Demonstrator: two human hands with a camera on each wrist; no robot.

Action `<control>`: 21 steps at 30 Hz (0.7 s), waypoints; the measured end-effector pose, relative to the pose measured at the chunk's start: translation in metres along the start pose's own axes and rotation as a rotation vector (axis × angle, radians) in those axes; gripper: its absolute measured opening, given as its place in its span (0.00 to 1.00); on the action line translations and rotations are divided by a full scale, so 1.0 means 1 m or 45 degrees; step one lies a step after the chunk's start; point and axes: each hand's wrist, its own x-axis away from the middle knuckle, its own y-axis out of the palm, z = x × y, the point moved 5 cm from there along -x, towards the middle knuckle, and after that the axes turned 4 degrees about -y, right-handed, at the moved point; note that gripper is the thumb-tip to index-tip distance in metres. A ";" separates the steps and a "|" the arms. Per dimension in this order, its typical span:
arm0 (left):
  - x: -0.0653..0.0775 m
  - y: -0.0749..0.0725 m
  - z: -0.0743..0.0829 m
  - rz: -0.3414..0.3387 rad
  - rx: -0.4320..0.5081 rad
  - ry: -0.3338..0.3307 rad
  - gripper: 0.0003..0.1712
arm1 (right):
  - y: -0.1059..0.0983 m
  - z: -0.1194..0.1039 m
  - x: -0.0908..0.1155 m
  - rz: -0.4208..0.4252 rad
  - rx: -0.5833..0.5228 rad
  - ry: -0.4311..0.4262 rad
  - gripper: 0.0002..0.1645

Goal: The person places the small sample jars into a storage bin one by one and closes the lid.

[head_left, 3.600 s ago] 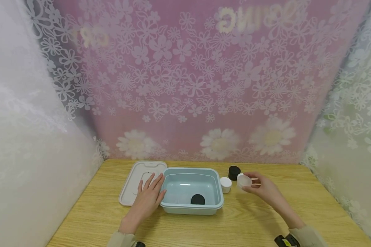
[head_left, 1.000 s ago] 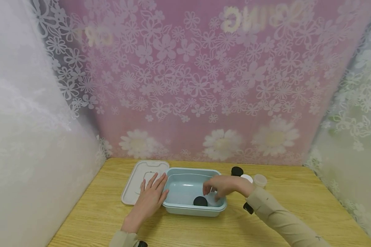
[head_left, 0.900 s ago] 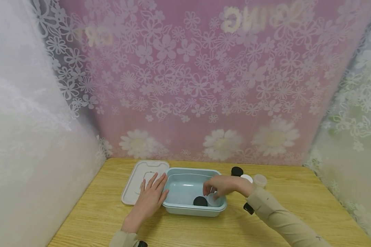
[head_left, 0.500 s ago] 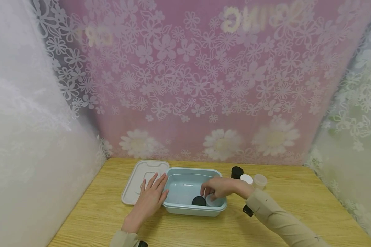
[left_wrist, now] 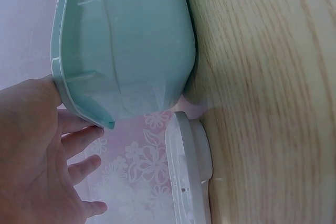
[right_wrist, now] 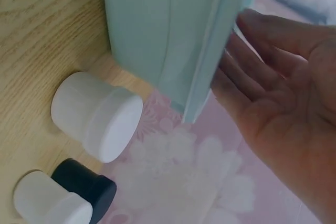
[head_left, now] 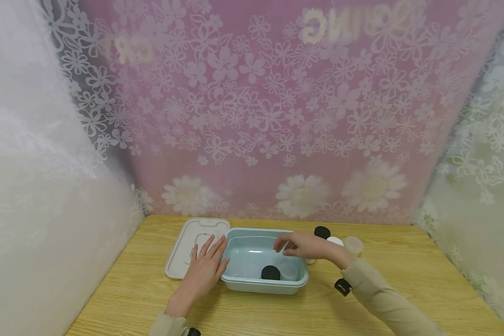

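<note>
My left hand [head_left: 201, 268] rests at the left end of a light blue plastic tub [head_left: 260, 287], fingers spread and thumb over the rim. In the left wrist view that hand [left_wrist: 37, 145] touches the tub's rim. Inside the tub, near its front wall, a black-lidded jar [head_left: 270, 272] stands beside a translucent-lidded jar [head_left: 289, 271]. My right hand [head_left: 304, 245] hovers over the tub's right end with nothing in its loosely bent fingers. In the right wrist view the hand [right_wrist: 283, 87] appears behind the tub's rim.
Right of the tub stand a black jar [head_left: 322, 232], a white-lidded jar [head_left: 335, 241] and a translucent-lidded jar [head_left: 353, 245]. Another white jar [right_wrist: 97, 114] stands close by the tub, mostly hidden by my hand in the head view. A whitish lid [head_left: 189, 240] lies at left.
My right hand, earlier holding a translucent-lidded jar right of the tub, later had such a jar inside it. It has now released that jar and risen. The left hand stays put.
</note>
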 end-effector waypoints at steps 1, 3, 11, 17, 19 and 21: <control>0.000 0.000 0.000 -0.001 -0.002 -0.001 0.30 | -0.004 0.000 0.002 0.060 -0.007 -0.007 0.14; 0.000 0.000 0.000 -0.003 -0.004 -0.006 0.30 | -0.013 0.003 0.008 0.204 -0.022 -0.001 0.14; -0.001 0.000 0.001 -0.004 0.003 -0.013 0.30 | -0.037 0.023 0.038 0.757 -0.135 -0.006 0.16; -0.001 0.000 0.000 -0.010 0.001 -0.017 0.30 | -0.033 0.041 0.063 0.912 -0.300 0.097 0.21; -0.001 0.000 0.000 -0.013 0.006 -0.018 0.30 | -0.028 0.049 0.070 0.924 -0.356 0.162 0.24; -0.001 0.000 0.000 -0.021 0.012 -0.021 0.30 | -0.021 0.057 0.075 0.934 -0.404 0.214 0.26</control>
